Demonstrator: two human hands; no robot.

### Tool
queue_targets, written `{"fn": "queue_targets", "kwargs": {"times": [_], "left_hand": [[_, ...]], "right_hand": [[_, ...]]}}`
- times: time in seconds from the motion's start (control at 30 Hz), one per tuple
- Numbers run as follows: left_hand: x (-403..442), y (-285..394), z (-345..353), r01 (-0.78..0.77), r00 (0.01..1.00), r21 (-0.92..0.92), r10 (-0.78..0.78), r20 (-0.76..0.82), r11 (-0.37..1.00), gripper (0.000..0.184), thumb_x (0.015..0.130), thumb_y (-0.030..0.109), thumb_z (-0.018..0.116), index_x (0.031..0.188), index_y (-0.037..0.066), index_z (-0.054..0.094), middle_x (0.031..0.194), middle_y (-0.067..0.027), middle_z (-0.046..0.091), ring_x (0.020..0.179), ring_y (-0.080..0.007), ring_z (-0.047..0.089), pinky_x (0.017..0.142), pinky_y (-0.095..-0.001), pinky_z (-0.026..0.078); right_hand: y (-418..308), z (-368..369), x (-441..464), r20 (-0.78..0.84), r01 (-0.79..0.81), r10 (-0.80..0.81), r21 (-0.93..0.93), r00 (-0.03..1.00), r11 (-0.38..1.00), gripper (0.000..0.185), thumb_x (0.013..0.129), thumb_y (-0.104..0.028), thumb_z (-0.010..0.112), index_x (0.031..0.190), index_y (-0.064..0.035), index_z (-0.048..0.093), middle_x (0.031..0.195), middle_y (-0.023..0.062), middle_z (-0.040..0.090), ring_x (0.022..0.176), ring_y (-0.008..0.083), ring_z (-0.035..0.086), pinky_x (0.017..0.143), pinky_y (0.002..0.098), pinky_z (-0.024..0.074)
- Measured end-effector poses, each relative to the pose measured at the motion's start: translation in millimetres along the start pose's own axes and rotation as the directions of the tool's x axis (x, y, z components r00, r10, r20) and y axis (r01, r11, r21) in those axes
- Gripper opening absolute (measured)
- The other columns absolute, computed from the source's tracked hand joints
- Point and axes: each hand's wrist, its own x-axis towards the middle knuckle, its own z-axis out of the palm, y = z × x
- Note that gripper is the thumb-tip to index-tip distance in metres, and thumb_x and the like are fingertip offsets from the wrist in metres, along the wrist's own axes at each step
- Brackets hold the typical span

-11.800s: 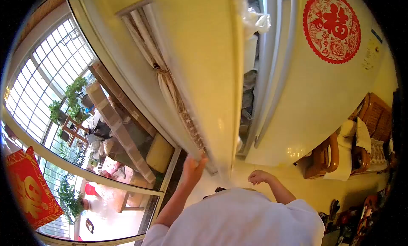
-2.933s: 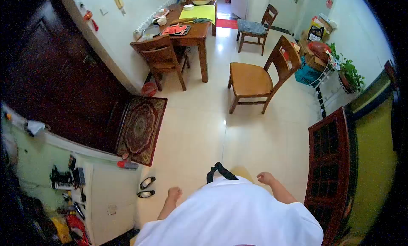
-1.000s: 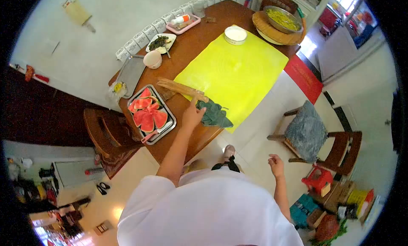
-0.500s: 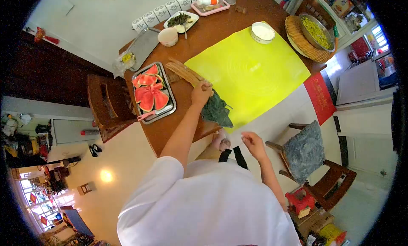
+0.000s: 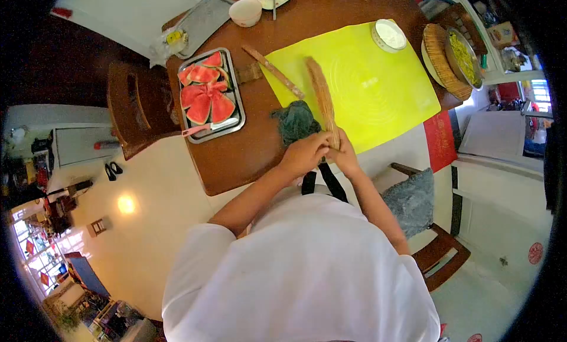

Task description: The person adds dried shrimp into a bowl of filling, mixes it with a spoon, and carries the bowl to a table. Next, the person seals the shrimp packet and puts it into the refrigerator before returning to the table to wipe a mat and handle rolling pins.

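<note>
In front of my chest, at the near edge of the yellow mat (image 5: 360,88), both hands meet on a long brown wooden stick (image 5: 322,94). My left hand (image 5: 306,155) has its fingers closed at the near end, and my right hand (image 5: 344,155) grips the same end from the other side. The stick points away from me over the mat. Beside my left hand lies a crumpled dark green cloth (image 5: 295,122). A thinner wooden rod (image 5: 274,73) rests across the mat's left edge, its near tip close to the cloth.
On the brown table (image 5: 236,165), left, a metal tray (image 5: 239,109) holds watermelon slices (image 5: 207,100) and a pink-handled knife (image 5: 198,129). Farther back stand a pale bowl (image 5: 245,12) and a bowl of white powder (image 5: 389,35). A woven basket (image 5: 437,59) sits right; a cushioned chair (image 5: 410,203) stands near my right.
The cloth and thinner rod now lie on the table, out of my left hand. The stick has swung right over the mat, and my right hand has joined my left on it.
</note>
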Motion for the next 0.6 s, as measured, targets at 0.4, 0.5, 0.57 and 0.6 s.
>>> {"fn": "queue_targets", "kwargs": {"times": [0.4,0.5,0.57,0.6], "left_hand": [[1.3,-90.4,-6.0,-0.061,0.987,0.596,0.137,-0.084,0.801,0.044,0.068,0.028,0.068,0.109,0.017,0.057,0.126,-0.0129,0.04,0.12,-0.038,0.032,0.092,-0.0557,0.034],[-9.7,-98.0,-31.8,-0.099,0.97,0.578,0.209,-0.126,0.81,0.02,0.067,0.012,0.061,0.087,0.009,0.059,0.1,-0.0103,0.051,0.099,-0.0316,0.048,0.082,-0.0451,0.044],[-29.7,-93.1,-57.7,0.076,0.989,0.61,0.019,-0.147,0.789,0.021,0.068,0.01,0.059,0.089,0.007,0.06,0.097,-0.0106,0.051,0.097,-0.0303,0.05,0.081,-0.043,0.045],[-38.5,-95.4,-66.2,0.075,0.989,0.614,0.021,-0.148,0.785,0.021,0.068,0.01,0.059,0.089,0.007,0.06,0.097,-0.0106,0.051,0.097,-0.0303,0.05,0.081,-0.043,0.045]], "right_hand": [[10.9,-53.4,64.8,-0.252,-0.031,-0.143,-0.579,0.957,0.815,0.056,0.075,-0.001,0.061,0.127,-0.0041,0.04,0.095,0.0082,0.056,0.085,0.0165,0.055,0.076,0.0281,0.045],[6.1,-54.6,73.3,-0.278,-0.049,-0.178,-0.649,0.944,0.759,0.056,0.074,-0.011,0.063,0.126,-0.0058,0.041,0.104,0.0211,0.058,0.091,0.0345,0.058,0.076,0.0383,0.047],[9.7,-56.6,74.3,-0.268,-0.032,-0.191,-0.652,0.944,0.757,0.056,0.075,-0.011,0.063,0.126,-0.0053,0.041,0.105,0.0211,0.058,0.093,0.0351,0.058,0.078,0.0387,0.0467],[11.6,-56.6,74.8,-0.269,-0.025,-0.201,-0.655,0.942,0.755,0.056,0.075,-0.011,0.062,0.126,-0.0048,0.041,0.106,0.0211,0.058,0.094,0.0358,0.057,0.08,0.0391,0.0463]]}}
